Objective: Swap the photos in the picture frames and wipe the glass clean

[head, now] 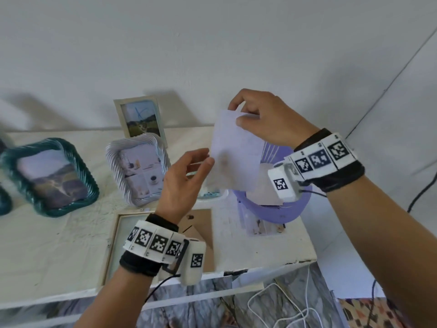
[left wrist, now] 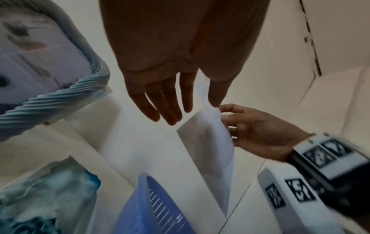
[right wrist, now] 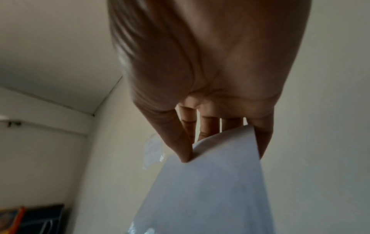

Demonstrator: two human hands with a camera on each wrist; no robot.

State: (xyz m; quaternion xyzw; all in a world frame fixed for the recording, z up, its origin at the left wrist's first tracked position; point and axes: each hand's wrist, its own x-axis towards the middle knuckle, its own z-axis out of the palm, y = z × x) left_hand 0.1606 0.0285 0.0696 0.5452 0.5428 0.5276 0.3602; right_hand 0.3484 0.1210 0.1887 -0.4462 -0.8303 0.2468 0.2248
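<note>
Above the worktop: my right hand (head: 267, 119) pinches the top edge of a white photo sheet (head: 234, 152), thumb in front and fingers behind, so it hangs blank side toward me over the purple basket (head: 283, 209).
My left hand (head: 184, 183): open, fingers straight and relaxed, close beside the sheet's left edge; whether it touches I cannot tell.
Open frame (head: 118, 233): lying flat on the worktop (head: 59, 245) under my left wrist, its brown backing board (head: 203, 233) just right of it.
White ribbed frame (head: 138, 169): propped upright behind the open one, with a picture of small items inside.
Pale frame (head: 139, 119): leaning on the wall behind the white ribbed frame, with a landscape photo in it.
Teal frame (head: 50, 176): at the left, tilted back, also holding a landscape.
Basket contents: a pale sheet stands inside it.
Blue-white cloth (left wrist: 46, 194): bunched on the worktop beside the basket.
Below the worktop edge: white cables (head: 279, 304).
</note>
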